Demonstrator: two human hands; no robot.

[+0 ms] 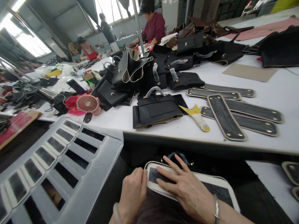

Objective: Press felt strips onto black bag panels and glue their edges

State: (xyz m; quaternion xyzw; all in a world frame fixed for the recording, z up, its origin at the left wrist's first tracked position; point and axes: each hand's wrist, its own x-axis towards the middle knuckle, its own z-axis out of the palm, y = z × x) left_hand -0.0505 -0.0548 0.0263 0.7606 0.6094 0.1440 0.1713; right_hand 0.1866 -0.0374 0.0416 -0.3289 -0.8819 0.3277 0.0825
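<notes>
A long rounded panel (218, 191), black in the middle with a pale border, lies across my lap at the bottom centre. My left hand (135, 188) is closed, its fingers and thumb pinching the panel's left end at the rim. Spread over the panel's surface, my right hand (181, 183) has its fingers apart and lies flat, a bracelet at the wrist. Behind the panel, a clear-wrapped handle (178, 157) shows on dark material in the shadow below the table edge.
The white table (149, 135) ahead holds a black bag (158, 109), a yellow-tipped tool (197, 117), stacked dark strips (226, 116) and a pink fan (88, 104). A grey slotted tray (93, 166) with panels stands left. People work in the background.
</notes>
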